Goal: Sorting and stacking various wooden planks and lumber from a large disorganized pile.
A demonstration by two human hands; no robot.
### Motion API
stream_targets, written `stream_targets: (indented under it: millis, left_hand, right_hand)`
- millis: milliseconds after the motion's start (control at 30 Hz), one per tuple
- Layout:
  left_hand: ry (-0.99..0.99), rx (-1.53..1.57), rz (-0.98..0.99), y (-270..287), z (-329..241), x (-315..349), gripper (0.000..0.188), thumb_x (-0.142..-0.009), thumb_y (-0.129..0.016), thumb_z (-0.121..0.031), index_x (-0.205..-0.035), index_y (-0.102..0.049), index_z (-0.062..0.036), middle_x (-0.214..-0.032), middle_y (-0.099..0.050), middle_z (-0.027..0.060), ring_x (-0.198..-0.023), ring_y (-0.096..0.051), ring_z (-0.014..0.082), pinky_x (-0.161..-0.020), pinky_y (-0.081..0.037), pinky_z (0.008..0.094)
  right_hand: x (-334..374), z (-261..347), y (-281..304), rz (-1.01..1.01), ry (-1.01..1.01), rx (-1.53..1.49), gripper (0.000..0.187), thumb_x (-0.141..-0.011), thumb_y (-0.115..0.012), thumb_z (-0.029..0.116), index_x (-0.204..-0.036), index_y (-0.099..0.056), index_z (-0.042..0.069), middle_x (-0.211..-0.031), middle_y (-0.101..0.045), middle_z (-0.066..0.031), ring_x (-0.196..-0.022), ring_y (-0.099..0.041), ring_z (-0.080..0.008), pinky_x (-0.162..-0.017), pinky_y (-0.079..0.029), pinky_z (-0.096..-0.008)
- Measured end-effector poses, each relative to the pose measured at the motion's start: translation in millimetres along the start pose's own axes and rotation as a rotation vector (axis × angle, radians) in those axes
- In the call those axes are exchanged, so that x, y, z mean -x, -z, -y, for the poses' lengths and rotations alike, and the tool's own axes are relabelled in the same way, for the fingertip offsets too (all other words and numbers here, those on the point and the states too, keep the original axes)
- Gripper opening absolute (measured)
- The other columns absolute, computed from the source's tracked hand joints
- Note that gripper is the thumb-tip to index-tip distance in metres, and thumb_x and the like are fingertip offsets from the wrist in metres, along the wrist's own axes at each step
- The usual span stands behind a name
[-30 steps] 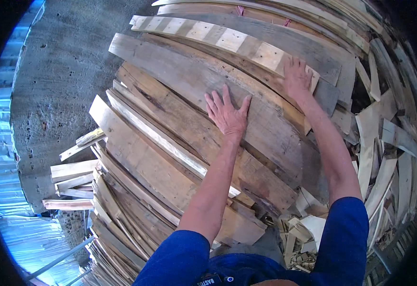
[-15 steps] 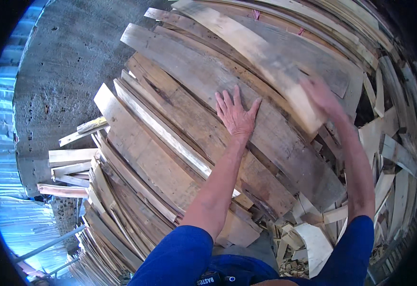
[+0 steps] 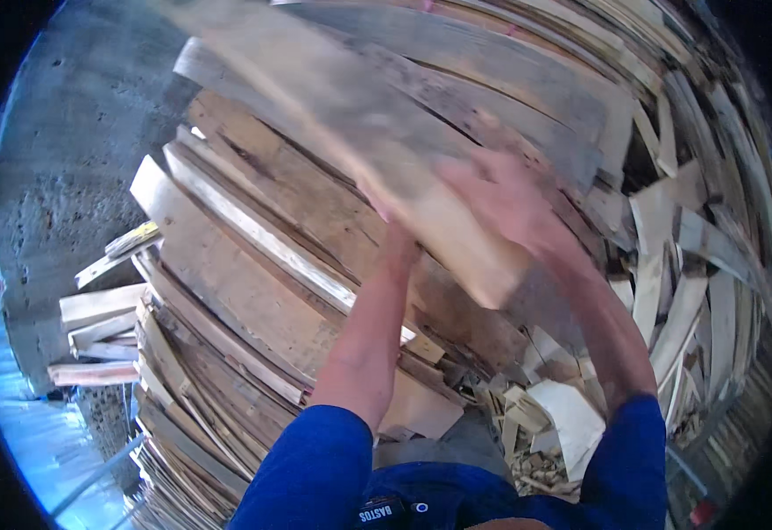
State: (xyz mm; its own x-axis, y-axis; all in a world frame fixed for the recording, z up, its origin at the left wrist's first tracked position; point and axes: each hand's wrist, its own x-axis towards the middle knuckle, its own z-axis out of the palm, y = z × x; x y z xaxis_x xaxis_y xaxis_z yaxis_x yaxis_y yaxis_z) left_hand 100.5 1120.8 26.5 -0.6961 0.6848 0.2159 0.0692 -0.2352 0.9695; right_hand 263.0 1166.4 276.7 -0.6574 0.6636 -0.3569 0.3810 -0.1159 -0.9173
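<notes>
A long, pale wooden plank [image 3: 342, 115], blurred by motion, is raised at a slant above the pile and runs from the far left to its near end in front of me. My left hand [image 3: 379, 201] is at the plank's left edge, largely hidden by it. At the opposite edge, my right hand [image 3: 503, 190] grips the wood near its close end; the fingers are smeared. Below the plank lie wide brown and grey boards [image 3: 289, 185], side by side, one with a whitish edge strip.
Stacked thin boards [image 3: 200, 371] curve along the lower left. Broken offcuts [image 3: 571, 424] and chips lie near my legs. More loose slats [image 3: 669, 291] fill the right side. A rough grey concrete surface [image 3: 94, 132] stands at the far left, beside bluish corrugated sheeting [image 3: 15, 380].
The pale plank has come off the pile and swung leftward and nearer. My left hand, earlier spread flat on a grey board, is now at the plank's edge; my right hand moved left with it.
</notes>
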Motion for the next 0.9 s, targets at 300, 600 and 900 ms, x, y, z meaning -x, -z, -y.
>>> stream_targets:
  millis: [300, 600, 900]
  left_hand:
    - [-0.066, -1.245, -0.018, -19, -32, -14, 0.089, -0.079, -0.063, -0.074, -0.150, -0.046, -0.0231, -0.157, -0.035, 0.0194, -0.150, -0.021, 0.0360, -0.121, -0.016, 0.0522]
    - [0.549, -1.805, 0.486, -93, -93, -37, 0.086, -0.080, -0.066, -0.068, -0.148, -0.047, -0.0201, -0.154, -0.037, 0.0230, -0.149, -0.021, 0.0386, -0.121, -0.015, 0.0508]
    - [-0.064, -1.287, 0.028, -38, -44, -8, 0.085, -0.081, -0.066, -0.068, -0.147, -0.049, -0.0165, -0.153, -0.038, 0.0223, -0.148, -0.024, 0.0398, -0.121, -0.018, 0.0505]
  right_hand:
    - [29, 121, -264, 0.513, 1.005, 0.148, 0.016, -0.069, -0.067, 0.023, -0.072, -0.072, 0.008, -0.078, -0.072, -0.0153, -0.074, -0.072, -0.0315, -0.063, -0.057, -0.0469]
    - [-90, -41, -59, -0.207, 0.712, 0.746, 0.030, -0.085, -0.061, 0.030, -0.083, -0.075, 0.004, -0.082, -0.072, -0.0180, -0.074, -0.071, -0.0365, -0.064, -0.056, -0.0453]
    - [-101, -198, 51, -0.636, -0.150, 1.030, 0.067, -0.089, -0.068, 0.043, -0.141, -0.046, 0.007, -0.142, -0.050, -0.0165, -0.134, -0.044, -0.0332, -0.108, -0.037, -0.0545]
